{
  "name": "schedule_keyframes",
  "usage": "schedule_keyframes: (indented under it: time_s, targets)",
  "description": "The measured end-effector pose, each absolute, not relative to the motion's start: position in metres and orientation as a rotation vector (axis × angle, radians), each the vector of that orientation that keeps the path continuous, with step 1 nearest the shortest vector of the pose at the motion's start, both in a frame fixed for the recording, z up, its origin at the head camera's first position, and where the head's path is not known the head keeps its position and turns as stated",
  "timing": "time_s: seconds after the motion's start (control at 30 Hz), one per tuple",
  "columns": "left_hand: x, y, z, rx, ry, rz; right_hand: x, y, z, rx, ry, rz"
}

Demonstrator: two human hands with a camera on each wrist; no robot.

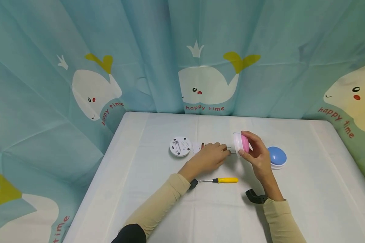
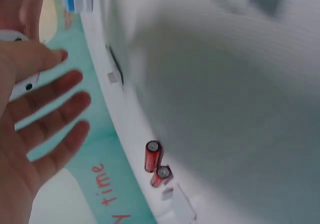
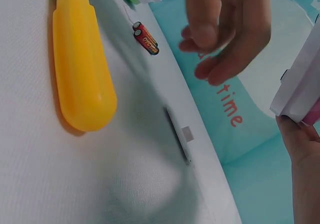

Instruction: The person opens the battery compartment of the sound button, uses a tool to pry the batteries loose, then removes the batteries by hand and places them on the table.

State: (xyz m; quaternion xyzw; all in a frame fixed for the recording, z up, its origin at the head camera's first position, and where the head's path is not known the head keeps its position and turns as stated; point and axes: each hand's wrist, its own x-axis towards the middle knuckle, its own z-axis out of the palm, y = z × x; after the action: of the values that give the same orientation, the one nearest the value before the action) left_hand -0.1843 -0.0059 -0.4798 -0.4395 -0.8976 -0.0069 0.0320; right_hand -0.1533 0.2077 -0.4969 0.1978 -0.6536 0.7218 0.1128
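My right hand (image 1: 259, 157) holds a round buzzer button (image 1: 238, 143) with a pink dome on a white base, tilted on its side above the table. In the right wrist view its white base (image 3: 300, 79) shows at the edge, thumb against it. To the left of it reaches my left hand (image 1: 210, 157), its fingers relaxed and gripping nothing. Two red batteries (image 2: 152, 155) lie on the table, mostly covered by that hand in the head view. A second button (image 1: 180, 146) lies underside up at the left, its battery slot exposed.
A blue-domed button (image 1: 277, 156) sits behind my right wrist. Nearer the front lies a screwdriver (image 1: 228, 180) with a yellow handle. A flat white piece (image 3: 178, 134) rests at the table's back. A whale-print curtain (image 1: 152, 60) hangs behind the white table (image 1: 158, 126).
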Motion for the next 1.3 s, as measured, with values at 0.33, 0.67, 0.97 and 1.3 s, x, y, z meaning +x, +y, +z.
schedule_keyframes:
  time_s: [0.33, 0.67, 0.97, 1.3]
  targets:
    - [-0.153, -0.006, -0.482, -1.648, -2.670, 0.109, -0.151, 0.208, -0.496, 0.558, -1.886, 2.146]
    - [-0.131, 0.007, -0.499, -1.565, -2.646, 0.189, -0.148, 0.212, -0.497, 0.552, -1.913, 2.153]
    - [-0.125, 0.003, -0.496, -1.514, -2.678, -0.022, -0.144, 0.214, -0.500, 0.567, -1.783, 2.334]
    - [-0.129, -0.024, -0.456, -1.348, -2.799, -0.542, -0.135, 0.212, -0.501, 0.451, -1.596, 2.580]
